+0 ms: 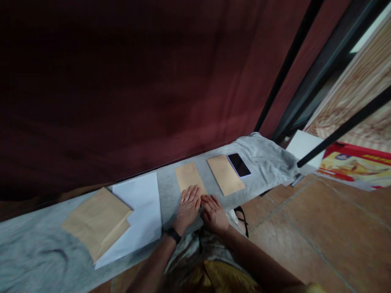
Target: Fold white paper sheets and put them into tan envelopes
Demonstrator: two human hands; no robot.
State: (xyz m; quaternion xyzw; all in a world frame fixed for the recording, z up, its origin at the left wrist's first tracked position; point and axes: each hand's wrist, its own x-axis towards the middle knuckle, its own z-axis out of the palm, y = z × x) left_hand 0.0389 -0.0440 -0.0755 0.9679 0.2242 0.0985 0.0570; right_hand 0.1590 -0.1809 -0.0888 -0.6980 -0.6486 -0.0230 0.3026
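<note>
Head view: on a bench draped with grey cloth (169, 203), a small brown paper (187, 175) lies mid-bench under two hands. Handling looks partway: this piece is flat but its near edge is still being worked, by the look of it; a similar piece (225, 175) lies flat beside a phone (239, 165), and larger brown sheets (97, 219) overlap a white sheet (143, 203) at left, untouched. The left hand (188, 205) rests palm-down, fingers extended and close together. The right hand (214, 213) bends its fingers at the near edge; whether it pinches, I cannot tell.
</note>
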